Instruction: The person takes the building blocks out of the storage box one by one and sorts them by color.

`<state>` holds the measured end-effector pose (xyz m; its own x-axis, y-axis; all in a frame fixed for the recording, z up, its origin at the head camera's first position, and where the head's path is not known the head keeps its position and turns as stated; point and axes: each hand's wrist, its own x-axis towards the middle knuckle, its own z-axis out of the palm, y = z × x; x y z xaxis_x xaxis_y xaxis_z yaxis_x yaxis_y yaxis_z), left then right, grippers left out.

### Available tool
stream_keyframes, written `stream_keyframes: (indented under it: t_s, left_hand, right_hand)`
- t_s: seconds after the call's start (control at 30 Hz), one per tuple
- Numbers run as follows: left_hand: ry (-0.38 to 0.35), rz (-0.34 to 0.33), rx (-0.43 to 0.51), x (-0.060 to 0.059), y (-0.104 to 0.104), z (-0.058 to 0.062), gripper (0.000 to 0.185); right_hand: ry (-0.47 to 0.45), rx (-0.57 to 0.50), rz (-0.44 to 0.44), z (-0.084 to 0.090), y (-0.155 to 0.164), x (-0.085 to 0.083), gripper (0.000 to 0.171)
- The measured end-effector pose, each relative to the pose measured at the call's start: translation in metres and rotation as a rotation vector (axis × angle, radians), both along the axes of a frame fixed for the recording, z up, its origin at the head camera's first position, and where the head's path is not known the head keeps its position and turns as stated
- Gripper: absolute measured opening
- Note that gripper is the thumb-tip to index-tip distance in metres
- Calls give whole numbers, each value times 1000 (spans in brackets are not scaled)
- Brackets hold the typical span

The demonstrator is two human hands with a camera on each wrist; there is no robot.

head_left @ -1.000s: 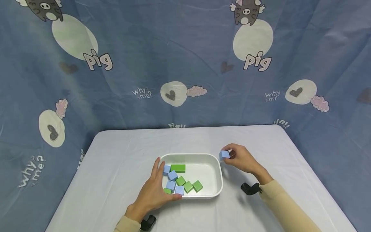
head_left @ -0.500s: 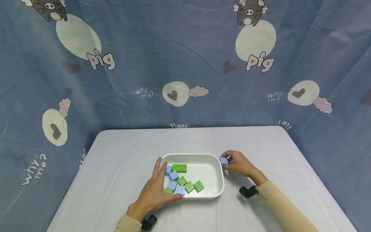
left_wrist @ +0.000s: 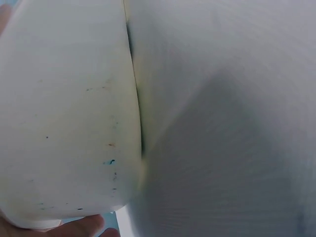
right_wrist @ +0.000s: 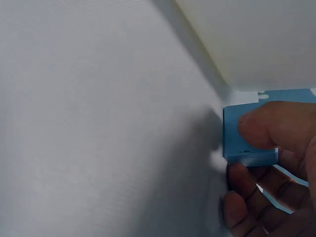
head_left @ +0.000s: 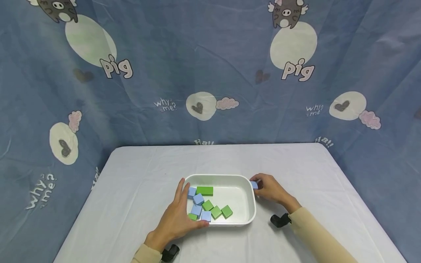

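Note:
A white tray [head_left: 250, 200] sits mid-table and holds several light blue and green blocks [head_left: 208, 205]. My left hand [head_left: 175, 219] lies flat against the tray's left wall, fingers straight, thumb along the near rim; the left wrist view shows that wall [left_wrist: 69, 113] close up. My right hand [head_left: 268, 188] pinches a light blue block [head_left: 254, 185] low on the table, right beside the tray's far right corner. In the right wrist view the light blue block [right_wrist: 247, 133] is under my thumb, next to the tray's wall [right_wrist: 256, 39].
A white cloth covers the table [head_left: 138, 175], whose edges run close on the left, right and back. A blue printed curtain [head_left: 210, 73] hangs behind it. Black wrist mounts [head_left: 279, 220] show near both sleeves.
My right hand has lowered the blue block from above the table down beside the tray's right corner. The left hand has stayed on the tray.

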<state>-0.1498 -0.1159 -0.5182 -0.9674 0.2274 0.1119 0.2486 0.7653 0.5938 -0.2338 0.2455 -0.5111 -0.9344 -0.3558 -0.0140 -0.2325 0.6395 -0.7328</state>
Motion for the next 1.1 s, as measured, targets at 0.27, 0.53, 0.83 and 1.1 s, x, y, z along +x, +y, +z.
stream_keyframes:
  t_s: [0.27,0.53,0.83,1.1]
  left_hand:
    - [21,8,10,1,0,0,146]
    - [-25,36,10,3,-1,-2,151]
    - [-31,44,15,3,-3,-4,150]
    - [-31,42,32,3,-3,-4,150]
  right_hand:
    - [8,19,-61,-2,-2,3,41]
    - [65,-30,-42,1,2,8,58]
    - [75,-48,-72,19,5,12,71]
    - [137,-59,-63,37,8,12,69]
